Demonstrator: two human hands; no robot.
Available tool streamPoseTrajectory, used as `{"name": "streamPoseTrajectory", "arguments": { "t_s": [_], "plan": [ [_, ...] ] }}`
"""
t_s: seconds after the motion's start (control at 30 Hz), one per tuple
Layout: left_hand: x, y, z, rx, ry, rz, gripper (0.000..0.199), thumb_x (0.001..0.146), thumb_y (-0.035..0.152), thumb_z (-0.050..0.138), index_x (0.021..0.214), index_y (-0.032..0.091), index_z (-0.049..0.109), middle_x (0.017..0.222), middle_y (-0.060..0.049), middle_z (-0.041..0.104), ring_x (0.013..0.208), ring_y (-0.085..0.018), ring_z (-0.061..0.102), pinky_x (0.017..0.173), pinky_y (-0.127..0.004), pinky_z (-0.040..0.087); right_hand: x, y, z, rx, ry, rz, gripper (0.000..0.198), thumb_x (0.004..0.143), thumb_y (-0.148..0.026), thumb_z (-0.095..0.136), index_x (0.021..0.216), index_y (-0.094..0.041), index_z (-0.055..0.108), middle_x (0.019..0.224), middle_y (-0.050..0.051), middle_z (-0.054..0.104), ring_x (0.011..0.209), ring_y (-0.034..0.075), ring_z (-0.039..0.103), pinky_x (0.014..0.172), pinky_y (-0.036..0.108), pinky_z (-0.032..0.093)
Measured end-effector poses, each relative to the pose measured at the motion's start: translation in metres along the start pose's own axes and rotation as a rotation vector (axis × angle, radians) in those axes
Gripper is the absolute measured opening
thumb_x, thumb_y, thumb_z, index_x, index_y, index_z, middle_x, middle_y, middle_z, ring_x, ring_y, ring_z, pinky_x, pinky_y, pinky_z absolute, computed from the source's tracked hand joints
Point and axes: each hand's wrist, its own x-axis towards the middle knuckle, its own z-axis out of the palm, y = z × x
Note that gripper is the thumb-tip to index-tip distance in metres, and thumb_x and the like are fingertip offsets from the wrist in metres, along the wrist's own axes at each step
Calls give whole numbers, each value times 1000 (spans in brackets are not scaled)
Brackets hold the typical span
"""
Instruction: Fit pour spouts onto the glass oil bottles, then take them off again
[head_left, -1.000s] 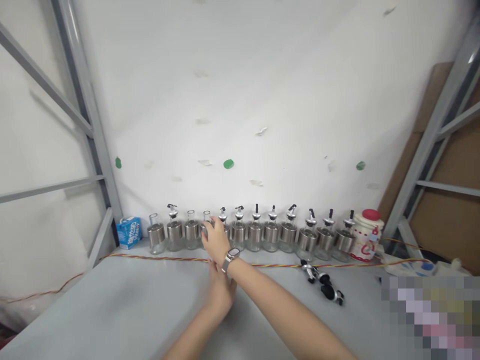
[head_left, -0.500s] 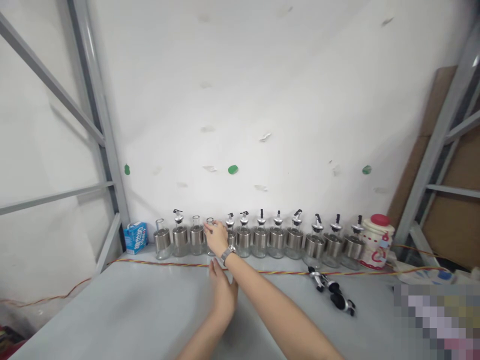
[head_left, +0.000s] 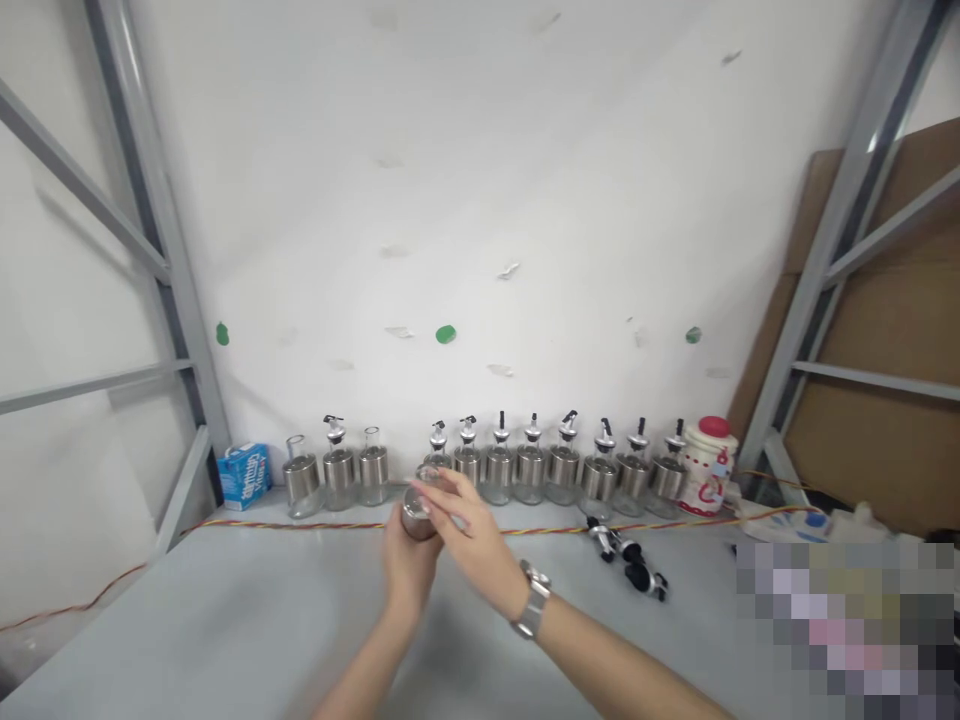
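My left hand (head_left: 411, 565) is wrapped round the metal-sleeved body of a glass oil bottle (head_left: 417, 518), lifted off the row and tilted. My right hand (head_left: 472, 535), with a metal watch on its wrist, has its fingers at the bottle's open neck and shoulder; its thumb is partly hidden. Behind the hands stands a row of similar bottles. To the left are an open bottle (head_left: 302, 485), a bottle with a pourer spout (head_left: 338, 477) and another open bottle (head_left: 373, 472). Several bottles with spouts (head_left: 530, 470) continue to the right.
Loose pourer spouts (head_left: 628, 552) lie on the grey table (head_left: 247, 610) at right. A twisted red-yellow cord (head_left: 322, 527) runs in front of the bottles. A blue carton (head_left: 244, 476) stands far left, a red-lidded jar (head_left: 709, 470) far right. Metal posts flank the table.
One open bottle has left the row and come toward me. My left hand now grips its body, while my right hand has drawn back with it. The view has shifted slightly right.
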Motion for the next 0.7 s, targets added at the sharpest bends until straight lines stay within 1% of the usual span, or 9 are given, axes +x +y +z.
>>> {"name": "streamPoseTrajectory", "arguments": {
  "t_s": [0.1, 0.17, 0.2, 0.27, 0.33, 0.4, 0.53, 0.63, 0.7],
  "plan": [
    [-11, 5, 11, 16, -143, -80, 50, 51, 32, 71, 95, 15, 52, 83, -6, 65, 77, -23, 60, 67, -31, 47, -23, 31, -48, -188, 149, -17, 34, 87, -23, 36, 118, -30, 48, 122, 5, 44, 109, 16, 45, 89, 33, 41],
    [-18, 2, 18, 11, -231, -130, 56, 45, 31, 75, 94, 14, 53, 84, -7, 65, 79, -24, 60, 68, -31, 47, -35, 63, -81, -427, 255, 70, 34, 86, -22, 35, 117, -24, 49, 115, 8, 49, 106, 18, 46, 88, 34, 39],
    [-21, 0, 20, -8, -282, -137, 59, 43, 30, 76, 95, 14, 53, 86, -8, 65, 81, -24, 60, 69, -31, 47, -41, 79, -96, -583, 257, 171, 33, 86, -21, 35, 114, -21, 52, 109, 9, 53, 102, 18, 48, 87, 35, 38],
    [-25, -6, 25, -50, -367, -137, 63, 41, 27, 78, 97, 13, 54, 90, -8, 65, 84, -24, 59, 73, -31, 46, -52, 107, -119, -922, 170, 465, 29, 82, -20, 39, 104, -19, 59, 96, 10, 59, 96, 22, 50, 82, 39, 36],
    [-27, -12, 28, -72, -430, -144, 62, 41, 27, 78, 96, 13, 55, 92, -9, 64, 85, -24, 58, 74, -32, 46, -61, 126, -132, -1001, 158, 570, 22, 78, -22, 46, 86, -14, 65, 87, 15, 61, 94, 30, 48, 79, 47, 32],
    [-28, -15, 30, -88, -486, -160, 61, 40, 26, 78, 95, 13, 55, 90, -8, 64, 85, -24, 58, 75, -33, 46, -68, 135, -135, -1005, 152, 603, 17, 73, -22, 51, 75, -13, 66, 86, 18, 61, 96, 33, 46, 80, 49, 27],
    [-31, -13, 32, -157, -574, -159, 65, 40, 25, 79, 98, 13, 53, 92, -8, 63, 90, -25, 57, 79, -33, 45, -75, 139, -127, -919, 134, 623, 12, 69, -19, 55, 68, -12, 65, 83, 20, 62, 100, 35, 44, 83, 50, 22],
    [-35, -9, 32, -175, -625, -157, 67, 45, 28, 78, 103, 12, 50, 99, -11, 62, 94, -25, 56, 81, -33, 44, -69, 137, -120, -773, 137, 614, 14, 70, -22, 56, 72, -12, 65, 85, 19, 62, 101, 34, 44, 85, 50, 23],
    [-38, -8, 31, -165, -646, -129, 67, 49, 29, 76, 107, 12, 48, 103, -12, 60, 97, -25, 54, 83, -33, 42, -62, 132, -117, -641, 139, 601, 20, 73, -28, 55, 82, -14, 65, 88, 15, 63, 97, 31, 49, 84, 46, 29]
  ]
}}
